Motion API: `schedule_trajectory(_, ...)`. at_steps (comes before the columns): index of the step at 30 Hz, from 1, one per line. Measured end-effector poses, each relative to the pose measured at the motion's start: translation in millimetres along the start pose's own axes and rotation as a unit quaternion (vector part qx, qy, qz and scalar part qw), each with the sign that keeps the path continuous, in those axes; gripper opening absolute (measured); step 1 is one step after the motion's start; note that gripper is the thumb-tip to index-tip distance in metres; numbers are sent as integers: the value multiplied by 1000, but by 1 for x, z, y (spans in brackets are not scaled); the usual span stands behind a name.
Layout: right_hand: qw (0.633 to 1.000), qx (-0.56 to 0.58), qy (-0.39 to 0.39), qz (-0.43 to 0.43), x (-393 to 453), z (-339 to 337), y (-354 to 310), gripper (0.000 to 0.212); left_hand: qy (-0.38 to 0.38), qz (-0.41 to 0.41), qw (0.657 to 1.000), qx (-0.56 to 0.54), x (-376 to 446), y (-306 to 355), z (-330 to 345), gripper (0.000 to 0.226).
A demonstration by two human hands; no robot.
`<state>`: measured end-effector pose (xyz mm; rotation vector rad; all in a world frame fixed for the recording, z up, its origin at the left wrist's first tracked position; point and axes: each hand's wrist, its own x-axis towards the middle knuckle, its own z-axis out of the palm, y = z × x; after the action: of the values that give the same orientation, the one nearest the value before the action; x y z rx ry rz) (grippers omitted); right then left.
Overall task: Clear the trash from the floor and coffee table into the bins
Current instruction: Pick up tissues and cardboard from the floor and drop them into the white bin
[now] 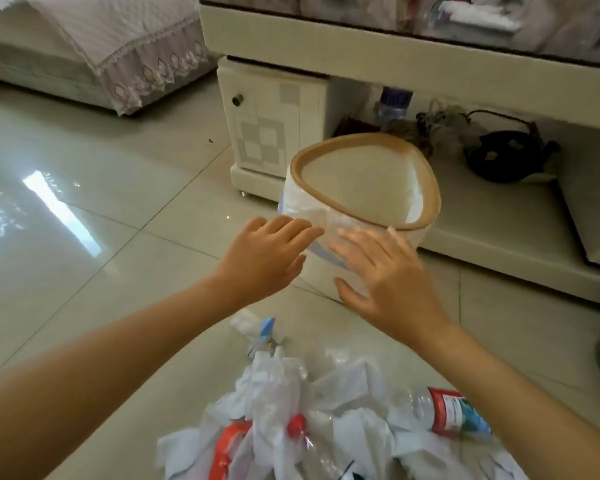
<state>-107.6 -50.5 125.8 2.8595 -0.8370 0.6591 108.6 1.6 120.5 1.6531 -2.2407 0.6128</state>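
A white bin (368,188) with a tan rim and a clear plastic liner stands on the tiled floor, tilted toward me, empty inside. My left hand (264,258) reaches toward its left side, fingers spread, holding nothing. Spread flat, my right hand (385,282) is against the bin's near wall. Below my arms lies a heap of trash (312,420): crumpled white tissues, plastic film, a clear bottle with a red label (447,414) and another bottle with a red cap (297,422).
A cream coffee table (361,36) runs behind the bin, with a cabinet (271,126) on its left and a low shelf holding a bottle (394,102) and a dark object (510,157). A sofa with a lace cover (94,39) stands far left.
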Motion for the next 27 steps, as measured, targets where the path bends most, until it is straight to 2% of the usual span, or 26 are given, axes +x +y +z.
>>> schedule_trajectory(6,987,-31,-135,-79,-62,44,-22,57,-134,21,991,-16,-75,8,28,46)
schedule_trajectory(11,969,-41,-217,-111,-93,70,-37,57,-258,64,964,10,-113,6,59,58)
schedule_trajectory(15,962,-31,-241,-126,-108,83,-43,58,-418,-18,908,29,-130,14,81,94)
schedule_trajectory(17,959,-25,-252,-128,-112,88,-45,59,-461,-60,885,7,-133,20,89,106)
schedule_trajectory(19,958,-21,-259,-122,-116,91,-44,58,-478,-74,875,-27,-131,27,97,104)
schedule_trajectory(23,957,-18,-267,-113,-124,97,-42,58,-477,-37,877,-43,-125,41,107,93)
schedule_trajectory(27,948,-30,-297,-111,-131,101,-40,55,-471,4,882,-31,-128,59,112,69)
